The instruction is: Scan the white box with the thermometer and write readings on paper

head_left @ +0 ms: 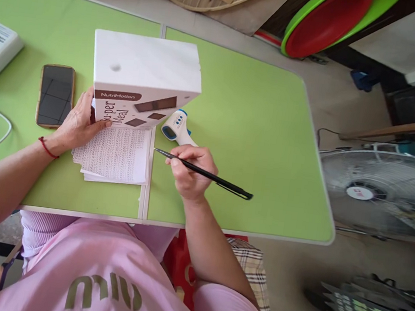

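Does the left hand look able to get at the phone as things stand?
Likely yes: the phone lies just beside the left hand with nothing on top, though that hand holds the white box and would probably need to let go first.

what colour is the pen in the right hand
The pen is black with a pale tip, seen in the head view.

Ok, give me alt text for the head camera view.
A person's right hand holds a black pen beside papers covered in writing on a green table, while the left hand touches a white box. A phone and thermometer lie nearby.
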Demonstrator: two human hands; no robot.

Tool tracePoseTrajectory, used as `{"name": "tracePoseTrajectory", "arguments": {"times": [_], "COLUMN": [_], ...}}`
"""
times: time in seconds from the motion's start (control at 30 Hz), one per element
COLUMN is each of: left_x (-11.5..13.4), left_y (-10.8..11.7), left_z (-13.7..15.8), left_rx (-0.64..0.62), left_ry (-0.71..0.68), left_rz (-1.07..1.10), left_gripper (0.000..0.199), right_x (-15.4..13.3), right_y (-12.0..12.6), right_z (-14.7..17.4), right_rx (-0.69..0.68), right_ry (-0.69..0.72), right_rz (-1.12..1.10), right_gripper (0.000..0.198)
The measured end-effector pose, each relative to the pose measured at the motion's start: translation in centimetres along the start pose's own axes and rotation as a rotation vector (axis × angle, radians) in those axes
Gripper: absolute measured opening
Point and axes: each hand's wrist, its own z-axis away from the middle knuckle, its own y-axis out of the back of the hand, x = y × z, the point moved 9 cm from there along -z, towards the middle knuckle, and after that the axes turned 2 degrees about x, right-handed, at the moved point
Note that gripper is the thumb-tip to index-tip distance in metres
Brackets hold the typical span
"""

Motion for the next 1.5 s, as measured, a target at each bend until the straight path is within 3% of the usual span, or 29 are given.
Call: {"name": "tracePoseTrajectory", "arguments": {"times": [0.2,0.4,0.6,0.7,1.0,1.23,1.5], "left_x": [0.5,0.8,0.7,0.8,1.1,0.5,0.4], "left_y": [-0.2,-0.4,-1.2,-1.5,-1.3,-1.2,-1.1], "left_z": [0.0,0.1,0.4,0.4,0.2,0.4,0.4], "left_rx": [-0.032,-0.12,-0.142,-0.129,-0.111,-0.104,-0.119], "left_ry": [-0.088,-0.053,0.044,0.068,0.05,0.063,0.079], "left_rz": [0.036,0.014,-0.144,-0.17,-0.105,-0.056,-0.054], "left_gripper": [0.067,0.047,0.09,0.098,0.099,0.093,0.091], "right_x": [2.7,3.1,3.1,3.6,2.6,3.2,3.0], "right_y": [-2.8,-3.2,-3.6,-4.0,-4.5,-4.9,-5.0], "right_z": [1.1,1.7,2.2,2.3,1.6,1.9,1.8], "right_rx": [-0.07,-0.107,-0.159,-0.168,-0.161,-0.237,-0.257], "right_ry": [-0.239,-0.247,-0.296,-0.33,-0.152,-0.233,-0.223], "right_rz": [-0.025,0.027,0.076,0.093,0.105,0.125,0.098], "right_gripper": [0.016,0.021,0.009,0.009,0.012,0.015,0.014]}}
